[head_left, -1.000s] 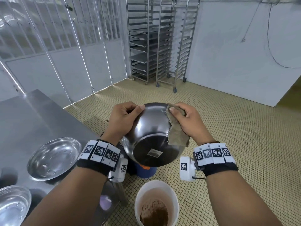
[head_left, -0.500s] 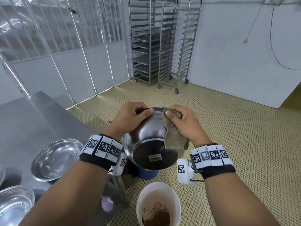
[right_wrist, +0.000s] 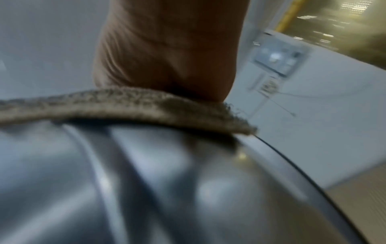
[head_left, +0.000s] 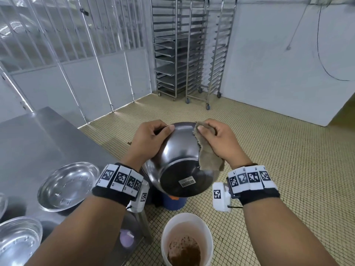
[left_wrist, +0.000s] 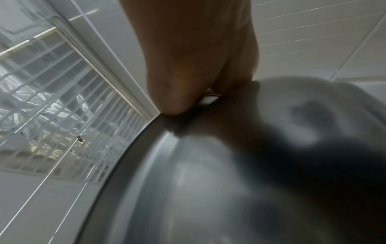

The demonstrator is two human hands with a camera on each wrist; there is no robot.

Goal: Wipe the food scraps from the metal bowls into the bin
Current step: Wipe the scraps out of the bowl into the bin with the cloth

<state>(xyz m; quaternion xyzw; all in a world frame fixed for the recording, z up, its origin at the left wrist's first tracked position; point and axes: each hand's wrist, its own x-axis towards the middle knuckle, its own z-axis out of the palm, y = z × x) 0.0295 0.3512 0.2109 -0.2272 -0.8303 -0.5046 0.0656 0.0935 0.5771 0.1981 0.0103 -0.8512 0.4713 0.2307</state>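
Tipping away from the person, the metal bowl (head_left: 182,162) hangs in mid-air with its flat base and barcode sticker facing back at them and its open mouth turned toward the far wall. That angle looks deliberate to me: anything loosened inside should slide down and out.

Left hand (head_left: 149,143) has the rim on the upper left, thumb lying along the outside, fingers curled over the edge; the left wrist view shows that pinch right on the lip. Right hand (head_left: 217,143) grips the opposite side of the rim, and its grip is closed on a brownish cloth (head_left: 209,158), thumb pressing the fabric against the steel while a loose flap drapes down the outer wall. The close view from that wrist is blurred, but the cloth plainly sits folded over the edge.

Below, near the person's feet, stands the white bin (head_left: 187,239), brown scraps already heaped in its bottom. The bowl sits above and a little beyond it, not squarely over the opening, so I'd say falling crumbs may miss.

Off to the left, the steel counter (head_left: 38,143) carries more shallow bowls (head_left: 67,187), looking wet and mostly clean from where I stand.
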